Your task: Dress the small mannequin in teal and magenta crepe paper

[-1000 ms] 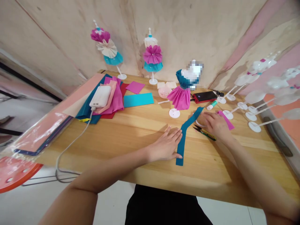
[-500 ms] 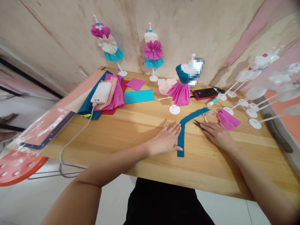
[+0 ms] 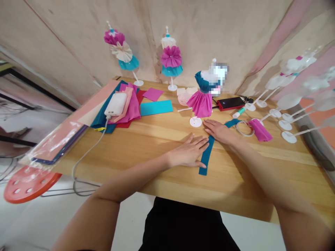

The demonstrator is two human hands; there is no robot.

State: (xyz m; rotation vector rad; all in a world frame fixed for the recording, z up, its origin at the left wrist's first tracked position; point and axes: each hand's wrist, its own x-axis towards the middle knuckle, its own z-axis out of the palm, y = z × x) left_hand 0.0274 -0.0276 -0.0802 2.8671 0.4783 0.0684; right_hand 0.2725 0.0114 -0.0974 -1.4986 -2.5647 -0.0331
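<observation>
In the head view, a long, narrow, flat teal-blue strip of thin sheet material [image 3: 207, 155] lies right of centre on the pale, wood-grained worktop [image 3: 151, 143]. The left hand [image 3: 188, 152] rests palm down with its fingers spread and relaxed, fingertips and thumb tip touching the strip's left edge. The right hand [image 3: 218, 131] lies across the strip's middle, fingers stretched out and grasping nothing visible; what is under its palm is hidden. The strip's far end shows beyond that hand, towards the right, near a pale ring-shaped coil [image 3: 244, 129] and a folded magenta piece [image 3: 261, 130].

The step in hand looks like keeping the strip flat. To do that well, pressure should be light and even, with the left thumb and fingers anchoring the near length; the right hand should smooth outward without dragging, since such thin material would likely crease or skew at the bend.
</observation>
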